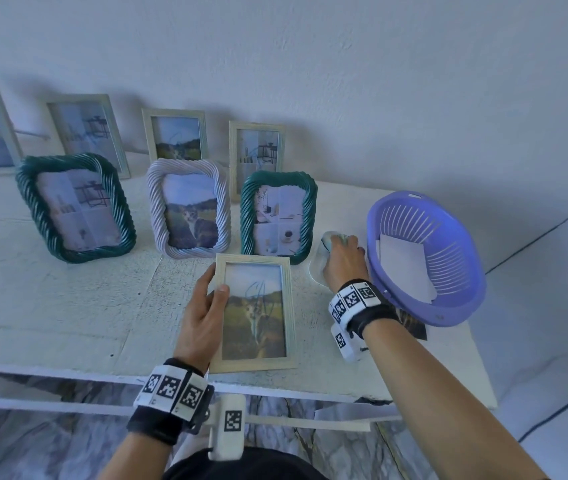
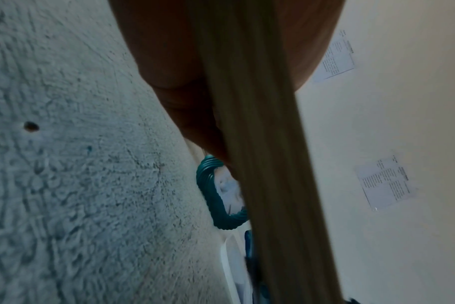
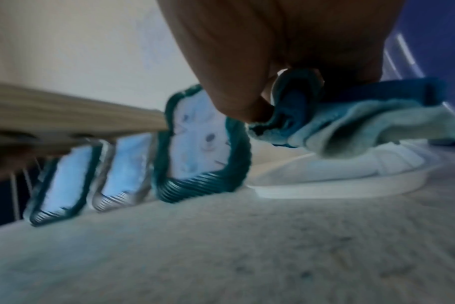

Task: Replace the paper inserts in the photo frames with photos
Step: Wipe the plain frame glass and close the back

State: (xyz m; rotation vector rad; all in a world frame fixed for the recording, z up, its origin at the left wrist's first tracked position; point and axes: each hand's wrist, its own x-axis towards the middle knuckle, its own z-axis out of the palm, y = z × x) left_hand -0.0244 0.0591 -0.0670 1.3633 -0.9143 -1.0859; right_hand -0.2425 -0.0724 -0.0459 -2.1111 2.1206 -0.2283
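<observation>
The left hand (image 1: 202, 317) grips the wooden frame (image 1: 254, 311) by its left edge, thumb on the glass, holding it tilted above the near part of the surface (image 1: 67, 306); a cat photo with a scribble mark shows behind the glass. The right hand (image 1: 343, 259) is curled round a teal cloth (image 3: 351, 123) over a white dish (image 3: 325, 179) beside the purple basket (image 1: 448, 306). The step appears to be wiping the glass; the next move calls for carrying the cloth to the frame.

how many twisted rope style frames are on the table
3, standing in a row: a green frame at left, a white frame in the middle, another green frame at right. None look hidden.
</observation>
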